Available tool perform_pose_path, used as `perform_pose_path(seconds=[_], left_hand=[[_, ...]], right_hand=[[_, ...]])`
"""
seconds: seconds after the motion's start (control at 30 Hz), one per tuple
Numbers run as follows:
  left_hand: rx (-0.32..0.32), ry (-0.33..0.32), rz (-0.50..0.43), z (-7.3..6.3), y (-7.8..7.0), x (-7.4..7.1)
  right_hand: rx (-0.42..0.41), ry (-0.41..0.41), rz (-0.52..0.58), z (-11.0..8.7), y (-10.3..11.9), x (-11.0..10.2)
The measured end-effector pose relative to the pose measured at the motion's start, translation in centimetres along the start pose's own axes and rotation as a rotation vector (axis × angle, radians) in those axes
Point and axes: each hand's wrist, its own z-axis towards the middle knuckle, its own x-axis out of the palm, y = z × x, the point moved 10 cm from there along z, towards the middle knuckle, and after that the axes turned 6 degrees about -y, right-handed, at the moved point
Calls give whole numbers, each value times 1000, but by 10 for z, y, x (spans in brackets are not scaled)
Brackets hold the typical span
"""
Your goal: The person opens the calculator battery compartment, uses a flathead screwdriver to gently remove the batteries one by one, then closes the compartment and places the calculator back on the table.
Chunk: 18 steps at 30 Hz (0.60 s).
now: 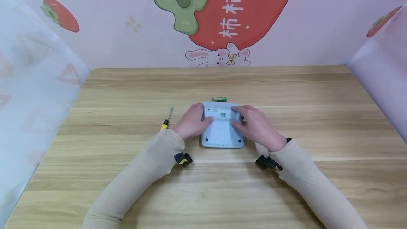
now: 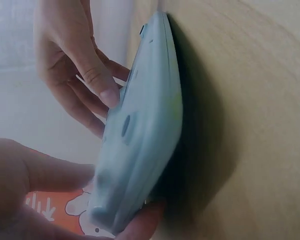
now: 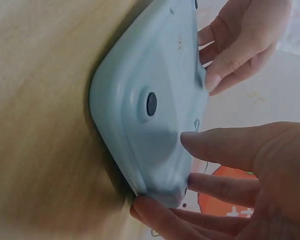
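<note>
A light-blue plastic device [image 1: 222, 133], shaped like a desk calculator, lies back side up on the table with black round feet and a small recess near its far end. My left hand [image 1: 192, 121] grips its left edge, thumb on the back face and fingers round the side. On the opposite edge, my right hand [image 1: 255, 124] holds it with the thumb on the back; in the right wrist view a finger [image 3: 160, 220] curls at the corner. The device's front face is hidden against the table.
Just beyond the device lies a green battery [image 1: 219, 99]. A screwdriver [image 1: 166, 123] with a yellow and black handle rests left of the left hand, partly behind the sleeve. The wood-grain table [image 1: 222, 190] ends at a printed backdrop [image 1: 111, 45].
</note>
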Motion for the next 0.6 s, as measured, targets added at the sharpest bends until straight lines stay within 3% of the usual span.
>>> perform_pose_path(seconds=[0.27, 0.47, 0.6], left_hand=[[-7, -19, -114, 2, -3, -3], [-97, 48, -321, 1, 5, 4], [-128, 35, -382, 0, 6, 3]], right_hand=[[15, 11, 22, 0, -3, 1], [54, 28, 44, -1, -7, 1], [82, 24, 63, -2, -10, 0]])
